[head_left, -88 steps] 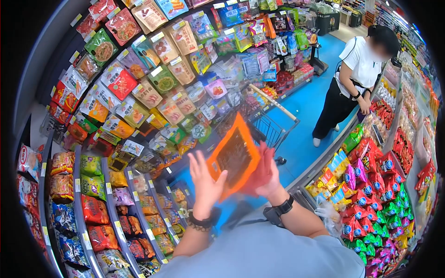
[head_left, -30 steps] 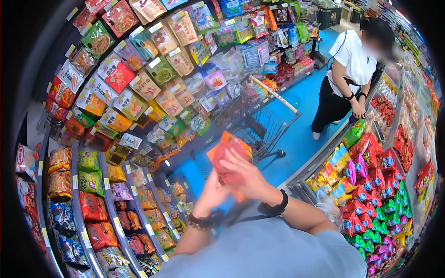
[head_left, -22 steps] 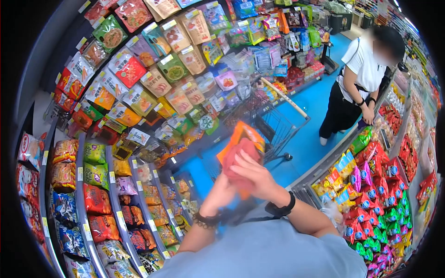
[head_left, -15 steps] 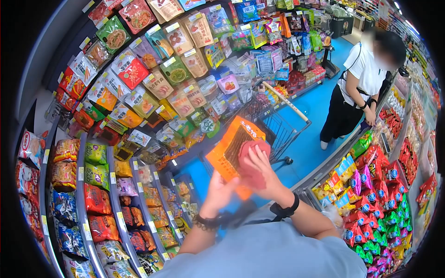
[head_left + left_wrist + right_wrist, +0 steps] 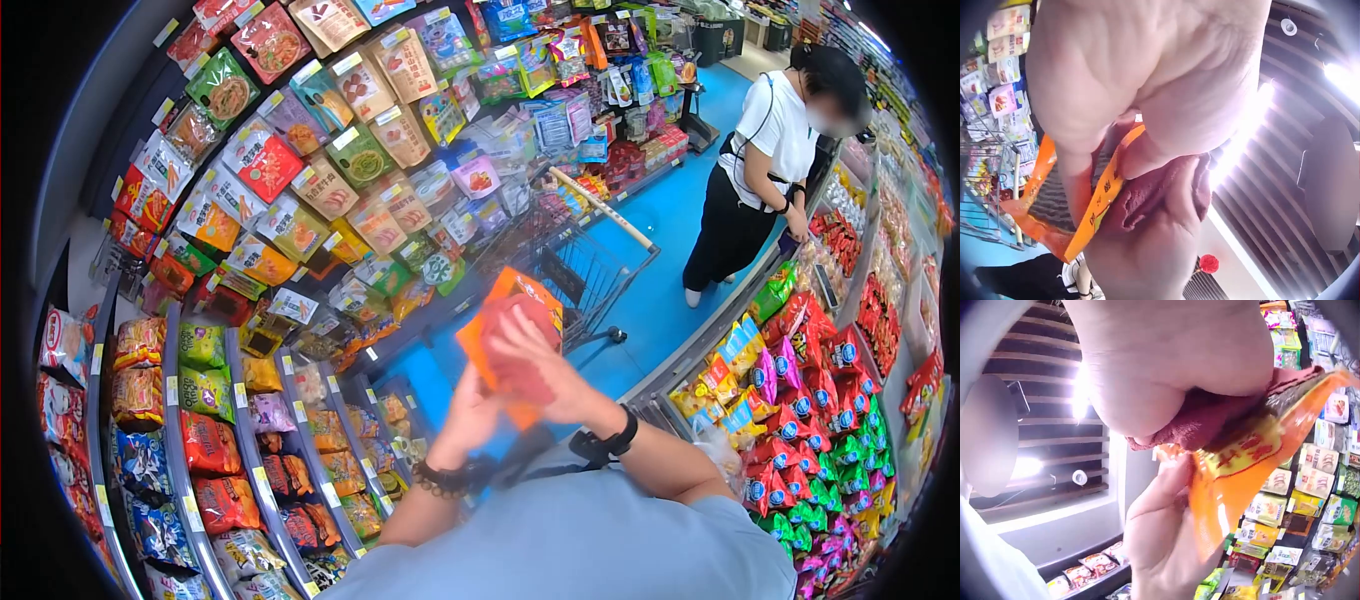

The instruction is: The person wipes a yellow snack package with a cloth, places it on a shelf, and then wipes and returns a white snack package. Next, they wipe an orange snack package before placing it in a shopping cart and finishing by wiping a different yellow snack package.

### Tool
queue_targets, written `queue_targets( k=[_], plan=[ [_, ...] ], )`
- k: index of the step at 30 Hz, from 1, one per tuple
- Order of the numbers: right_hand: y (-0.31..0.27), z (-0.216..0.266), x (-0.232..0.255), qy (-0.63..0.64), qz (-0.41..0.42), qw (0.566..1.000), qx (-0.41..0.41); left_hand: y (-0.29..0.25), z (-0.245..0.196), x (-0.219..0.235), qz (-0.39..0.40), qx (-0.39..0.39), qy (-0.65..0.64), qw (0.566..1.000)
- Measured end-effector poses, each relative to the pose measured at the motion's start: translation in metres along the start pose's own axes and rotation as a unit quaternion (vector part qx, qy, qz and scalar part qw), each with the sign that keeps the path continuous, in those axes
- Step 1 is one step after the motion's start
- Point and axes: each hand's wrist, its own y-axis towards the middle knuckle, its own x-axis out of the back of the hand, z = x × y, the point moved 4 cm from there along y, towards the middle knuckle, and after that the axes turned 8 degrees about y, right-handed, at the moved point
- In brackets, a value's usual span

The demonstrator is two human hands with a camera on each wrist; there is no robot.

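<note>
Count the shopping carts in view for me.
1. The shopping cart stands on the blue floor just beyond the orange packet, beside the hanging snack display. Others may be hidden behind shelving.

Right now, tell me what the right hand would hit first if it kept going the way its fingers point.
The right hand already presses a red cloth on the orange packet. Beyond those, probably the shopping cart, though depth is unclear.

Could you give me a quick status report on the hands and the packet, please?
Left hand grips the orange snack packet. Right hand presses a red cloth on its face. Shopping cart beyond, nothing between.
</note>
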Motion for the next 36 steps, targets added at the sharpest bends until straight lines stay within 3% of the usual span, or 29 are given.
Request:
queue_targets(
  k=[3, 6, 9, 11, 14, 15, 18, 21, 24, 27, 30, 33, 36],
  plan=[
    [0.003, 0.012, 0.000, -0.009, 0.002, 0.999, -0.046, 0.000, -0.002, 0.015, -0.021, -0.002, 0.025, 0.999],
    [0.002, -0.011, 0.017, -0.055, -0.069, 0.995, -0.036, -0.011, -0.009, 0.028, 0.030, 0.036, 0.032, 0.998],
    [-0.001, -0.041, 0.043, -0.062, -0.073, 0.993, -0.064, -0.020, -0.030, 0.030, 0.064, 0.051, 0.051, 0.995],
    [-0.020, -0.078, 0.044, 0.083, -0.153, 0.972, -0.160, -0.024, -0.039, 0.032, 0.086, 0.044, 0.051, 0.994],
    [-0.049, -0.124, 0.046, 0.328, -0.249, 0.876, -0.249, -0.027, -0.042, 0.035, 0.092, 0.019, 0.005, 0.996],
    [-0.051, -0.118, 0.051, 0.323, -0.272, 0.867, -0.263, -0.025, -0.039, 0.038, 0.082, 0.011, -0.019, 0.996],
    [-0.062, -0.118, 0.048, 0.467, -0.256, 0.799, -0.279, -0.016, -0.030, 0.047, 0.048, -0.009, -0.066, 0.997],
    [-0.060, -0.097, 0.049, 0.444, -0.269, 0.829, -0.208, -0.005, -0.030, 0.049, 0.007, -0.011, -0.084, 0.996],
    [-0.072, -0.112, 0.058, 0.276, -0.352, 0.875, -0.187, -0.004, -0.022, 0.047, -0.050, 0.040, 0.004, 0.998],
    [-0.078, -0.119, 0.074, 0.323, -0.398, 0.844, -0.156, -0.001, -0.018, 0.046, -0.078, 0.059, 0.038, 0.994],
    [-0.081, -0.110, 0.076, 0.312, -0.389, 0.853, -0.155, 0.003, -0.018, 0.045, -0.112, 0.041, 0.054, 0.991],
    [-0.079, -0.096, 0.071, 0.373, -0.397, 0.818, -0.185, 0.004, -0.019, 0.044, -0.135, 0.027, 0.048, 0.989],
    [-0.076, -0.083, 0.065, 0.489, -0.396, 0.747, -0.216, 0.002, -0.018, 0.046, -0.163, 0.017, 0.034, 0.986]
  ],
)
